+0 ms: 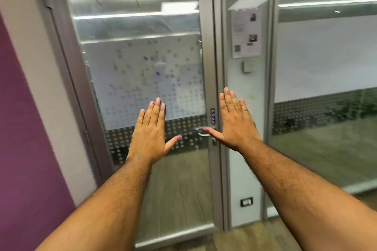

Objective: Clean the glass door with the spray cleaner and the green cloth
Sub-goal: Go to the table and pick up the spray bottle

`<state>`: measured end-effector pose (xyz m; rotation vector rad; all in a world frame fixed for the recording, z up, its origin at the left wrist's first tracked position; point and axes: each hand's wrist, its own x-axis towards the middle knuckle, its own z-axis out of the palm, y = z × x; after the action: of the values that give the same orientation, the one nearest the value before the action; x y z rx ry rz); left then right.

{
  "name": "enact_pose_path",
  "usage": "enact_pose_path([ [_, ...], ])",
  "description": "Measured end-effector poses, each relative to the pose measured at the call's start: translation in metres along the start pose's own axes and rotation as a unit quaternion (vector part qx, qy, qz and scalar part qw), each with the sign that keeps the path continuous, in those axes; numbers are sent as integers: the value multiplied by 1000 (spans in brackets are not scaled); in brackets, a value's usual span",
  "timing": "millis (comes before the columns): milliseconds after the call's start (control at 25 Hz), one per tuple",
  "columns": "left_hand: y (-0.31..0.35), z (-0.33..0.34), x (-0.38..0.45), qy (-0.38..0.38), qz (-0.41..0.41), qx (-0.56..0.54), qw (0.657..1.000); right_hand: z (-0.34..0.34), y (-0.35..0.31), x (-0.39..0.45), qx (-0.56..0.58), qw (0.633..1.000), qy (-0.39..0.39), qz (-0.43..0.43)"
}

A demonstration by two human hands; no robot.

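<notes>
Presently both hands, left [150, 134] and right [236, 122], are held flat, grasping nothing, before the door [142, 63]; rigid, slick, breakable glass is judged best wiped lightly; spray and cloth unseen.

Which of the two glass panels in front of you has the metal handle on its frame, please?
The left panel, the glass door behind the left hand. Its handle sits beside the right hand; the right-side glass panel shows none.
</notes>
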<state>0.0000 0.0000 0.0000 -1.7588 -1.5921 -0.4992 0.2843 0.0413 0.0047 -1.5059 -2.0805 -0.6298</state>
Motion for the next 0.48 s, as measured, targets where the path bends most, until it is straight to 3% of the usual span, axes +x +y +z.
enact_pose_path([
  [200,94,19,-37,-20,94,-91,991,-6,45,-118,-75,994,-53,55],
  [480,283,-5,-91,-67,223,-240,942,-64,134,-289,-134,966,-153,161],
])
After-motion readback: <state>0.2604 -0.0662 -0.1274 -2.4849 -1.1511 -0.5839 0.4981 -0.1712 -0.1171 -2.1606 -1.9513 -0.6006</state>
